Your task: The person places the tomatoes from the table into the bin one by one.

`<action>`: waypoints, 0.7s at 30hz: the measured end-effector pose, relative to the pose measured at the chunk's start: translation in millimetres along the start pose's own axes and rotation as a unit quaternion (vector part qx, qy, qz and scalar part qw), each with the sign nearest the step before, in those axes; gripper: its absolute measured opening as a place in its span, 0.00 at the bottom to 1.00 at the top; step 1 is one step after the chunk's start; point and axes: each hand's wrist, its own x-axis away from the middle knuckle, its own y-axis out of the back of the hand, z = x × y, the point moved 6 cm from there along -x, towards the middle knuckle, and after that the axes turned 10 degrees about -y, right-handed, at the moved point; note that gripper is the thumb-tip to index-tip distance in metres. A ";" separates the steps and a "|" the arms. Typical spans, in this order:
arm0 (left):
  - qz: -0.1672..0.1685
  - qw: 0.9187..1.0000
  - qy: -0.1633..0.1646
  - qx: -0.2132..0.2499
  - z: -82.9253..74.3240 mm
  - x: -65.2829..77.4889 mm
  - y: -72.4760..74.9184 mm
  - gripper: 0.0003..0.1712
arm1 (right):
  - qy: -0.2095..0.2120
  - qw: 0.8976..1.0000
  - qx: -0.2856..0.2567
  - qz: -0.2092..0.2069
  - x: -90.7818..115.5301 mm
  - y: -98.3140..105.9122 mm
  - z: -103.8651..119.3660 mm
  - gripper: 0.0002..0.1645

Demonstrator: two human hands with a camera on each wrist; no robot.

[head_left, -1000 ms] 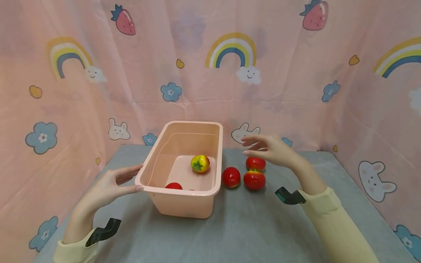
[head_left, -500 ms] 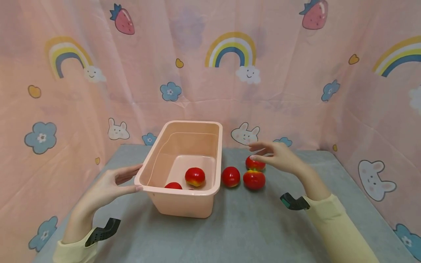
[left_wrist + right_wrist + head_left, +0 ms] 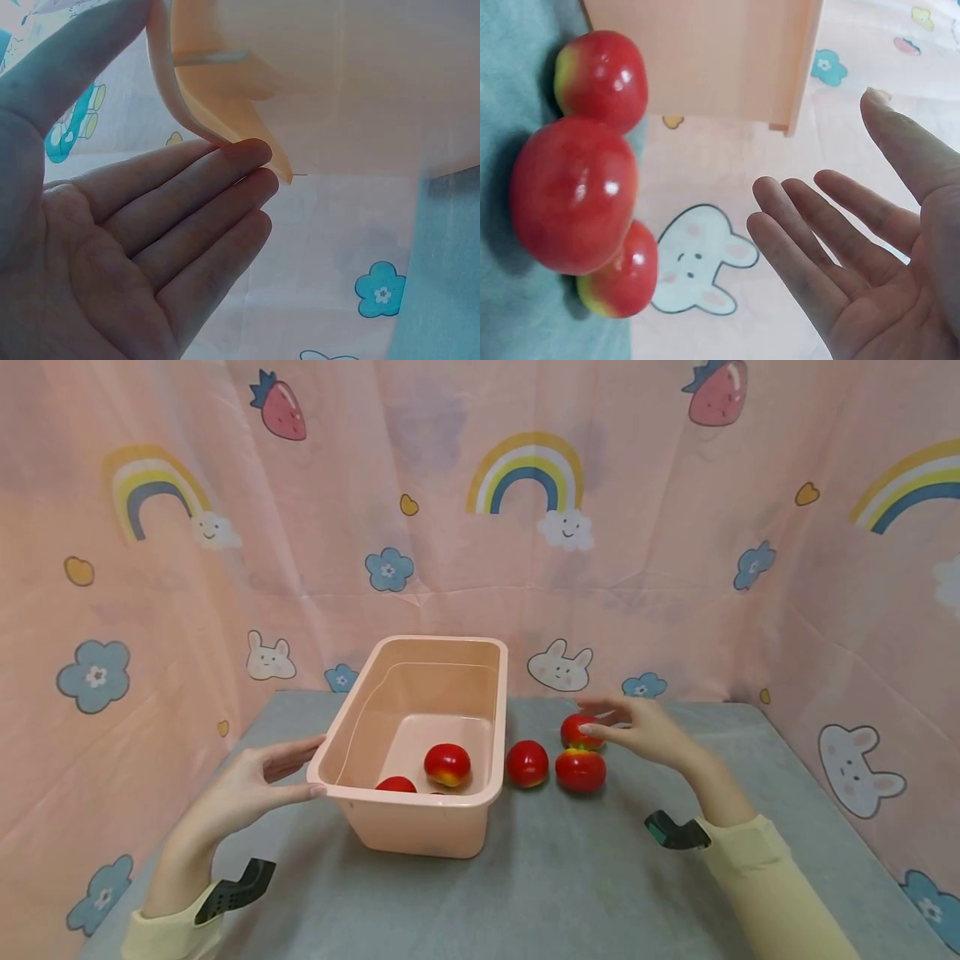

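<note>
My left hand (image 3: 243, 785) is at the near left corner of a pale pink plastic bin (image 3: 420, 824). Its straight fingers touch the outside, and its thumb is at the rim, as the left wrist view shows (image 3: 150, 247). Just above and right of the far red apple-like fruit (image 3: 572, 734), my right hand (image 3: 637, 727) is spread and holds nothing; fingers and thumb partly cover that fruit. Two similar fruits, one nearer (image 3: 580, 772) and one beside the bin (image 3: 527, 764), sit on the table. Inside the bin lie a red-and-yellow fruit (image 3: 447, 764) and another red one (image 3: 396, 785).
Grey cloth covers the table (image 3: 555, 885). A pink printed curtain (image 3: 637, 610) hangs behind it and along both sides. The bin's near wall partly hides what lies at its front.
The fruit in the bin has rolled toward the near wall, its yellow side turning away. My right hand has moved right and down toward the far fruit. The left hand stays put.
</note>
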 end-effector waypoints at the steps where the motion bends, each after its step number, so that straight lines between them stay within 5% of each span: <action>1: 0.000 1.000 0.000 0.000 -0.2 0.1 0.0 0.37 | -0.002 1.000 0.002 -0.001 -0.3 -0.7 -2.1 0.30; 21: 0.000 1.000 0.004 -0.003 0.4 0.2 0.4 0.39 | -0.052 0.998 0.013 0.014 -4.1 -14.5 -42.7 0.32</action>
